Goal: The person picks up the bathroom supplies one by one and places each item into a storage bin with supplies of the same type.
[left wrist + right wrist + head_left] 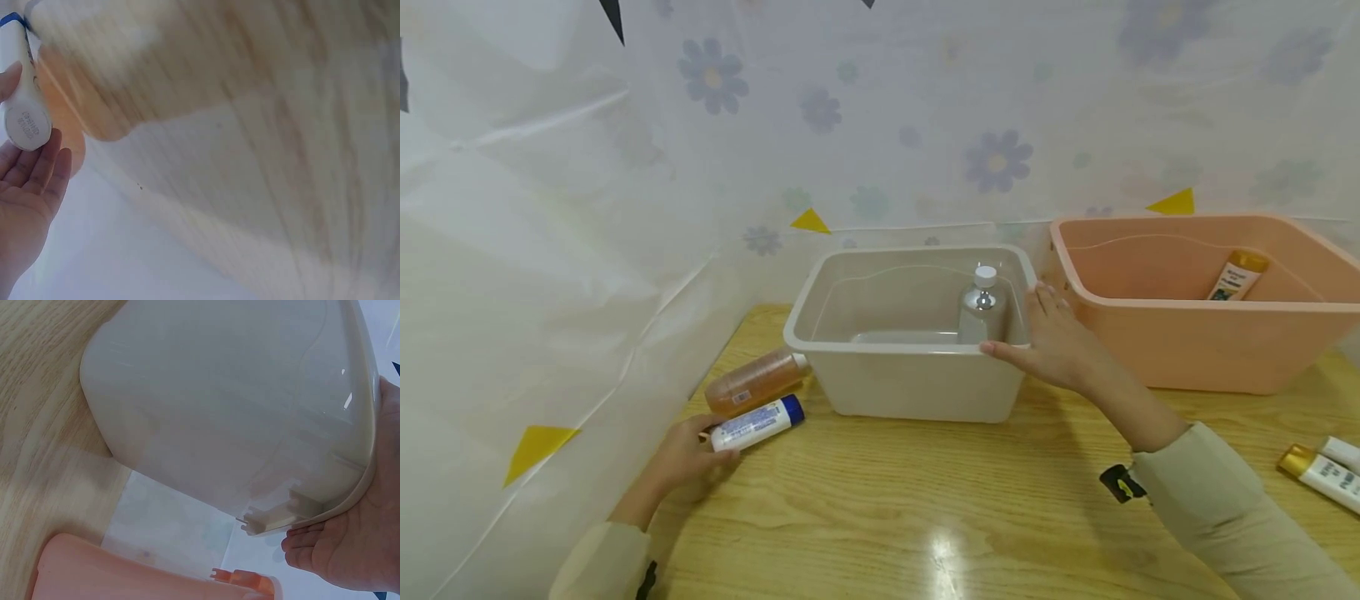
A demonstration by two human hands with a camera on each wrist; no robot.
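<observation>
On the wooden table my left hand (688,454) holds the rear end of a white tube with a blue cap (756,423) that lies flat. In the left wrist view the tube (25,106) sits between thumb and fingers (40,169). An orange bottle (752,382) lies just behind it. My right hand (1051,337) rests with straight fingers on the right front corner of a beige bin (880,337). The right wrist view has my palm (350,550) against the rim of this bin (219,412). A clear bottle with a white cap (981,310) stands inside the bin.
A pink bin (1187,342) stands right of the beige one and holds a yellow-capped tube (1236,277). Two more tubes (1322,475) lie at the table's right edge. A flowered plastic sheet (550,250) closes off the back and left.
</observation>
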